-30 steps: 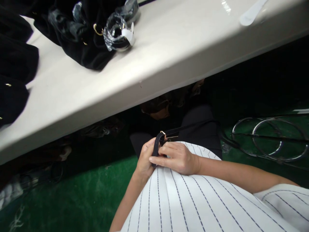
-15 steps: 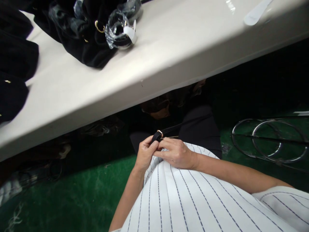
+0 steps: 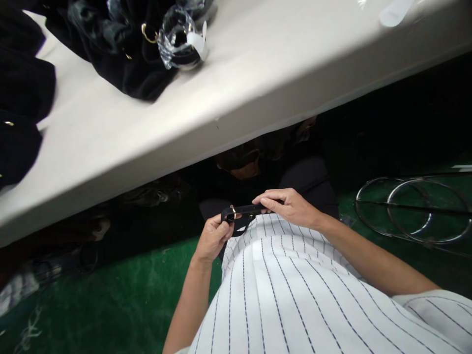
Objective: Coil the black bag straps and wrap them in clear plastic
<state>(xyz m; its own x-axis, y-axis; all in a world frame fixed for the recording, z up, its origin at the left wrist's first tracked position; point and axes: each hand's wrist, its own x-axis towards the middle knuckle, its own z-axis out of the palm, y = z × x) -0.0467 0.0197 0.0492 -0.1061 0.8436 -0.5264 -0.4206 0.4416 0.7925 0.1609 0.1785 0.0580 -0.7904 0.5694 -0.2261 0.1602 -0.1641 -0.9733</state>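
Observation:
A thin black belt (image 3: 250, 210) with a small gold-coloured buckle (image 3: 233, 212) stretches between my hands, just above my lap. My left hand (image 3: 213, 237) pinches it at the buckle end, thumb on top. Farther along the strap, my right hand (image 3: 286, 204) has its thumb and fingers closed on the belt. Below my left hand, part of the belt hangs against the dark background, and its far end is hidden.
A white table (image 3: 236, 64) runs across in front of me. On it lie black garments (image 3: 129, 73), a plastic-wrapped coiled belt (image 3: 179, 39) with a white tag, and a white strip (image 3: 396, 12). Chrome rings (image 3: 429, 211) of a stand are at the right, over the green floor (image 3: 129, 300).
My hands have moved apart: the right slid right and up along the strap, the left moved slightly left and down. The belt is now drawn out straight between them.

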